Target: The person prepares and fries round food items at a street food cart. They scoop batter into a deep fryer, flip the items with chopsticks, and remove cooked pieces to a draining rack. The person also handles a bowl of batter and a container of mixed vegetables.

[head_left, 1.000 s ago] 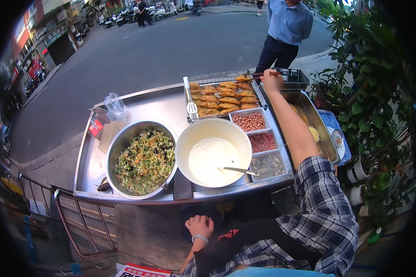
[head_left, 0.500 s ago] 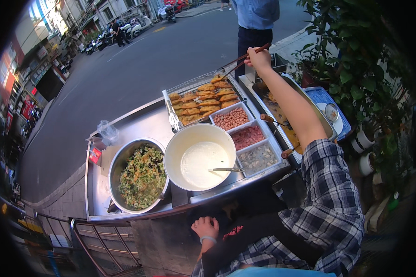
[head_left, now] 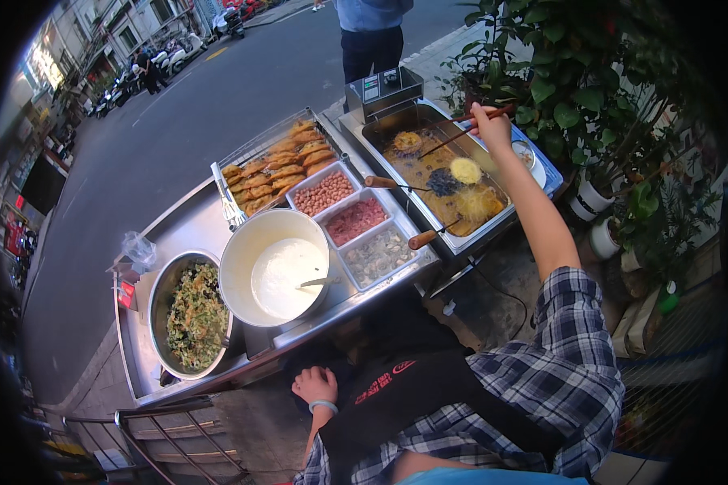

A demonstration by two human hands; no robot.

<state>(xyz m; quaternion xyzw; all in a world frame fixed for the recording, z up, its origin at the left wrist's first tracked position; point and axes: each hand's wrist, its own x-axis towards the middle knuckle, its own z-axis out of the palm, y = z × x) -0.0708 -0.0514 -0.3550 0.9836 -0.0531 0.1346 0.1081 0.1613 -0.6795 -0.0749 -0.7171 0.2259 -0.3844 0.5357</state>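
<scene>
My right hand (head_left: 491,125) grips a pair of brown chopsticks (head_left: 446,141) above a fryer of bubbling oil (head_left: 396,166). Their tips reach toward the oil near an orange-brown fritter (head_left: 407,143). A pale yellow round piece (head_left: 465,170) floats closer to my forearm, beside a dark patch. More yellow batter (head_left: 481,204) bubbles at the near end. Two wooden handles (head_left: 380,183) stick out over the fryer's left side, their metal rods leading into the oil. My left hand (head_left: 315,385) hangs by my black apron, fingers loosely curled, with nothing visible in it.
Left of the fryer, a metal cart holds fritters (head_left: 287,166) on a wire rack, tongs (head_left: 230,202), and tubs of peanuts (head_left: 323,194), pink meat (head_left: 356,221) and greyish pieces (head_left: 378,252). A batter pot (head_left: 236,271) and chopped-vegetable pot (head_left: 190,315) stand nearer. A person (head_left: 372,40) stands beyond.
My view has swung right, bringing the whole fryer into sight. My right hand with the chopsticks has moved from over the fritter rack to above the oil. The left hand stays low.
</scene>
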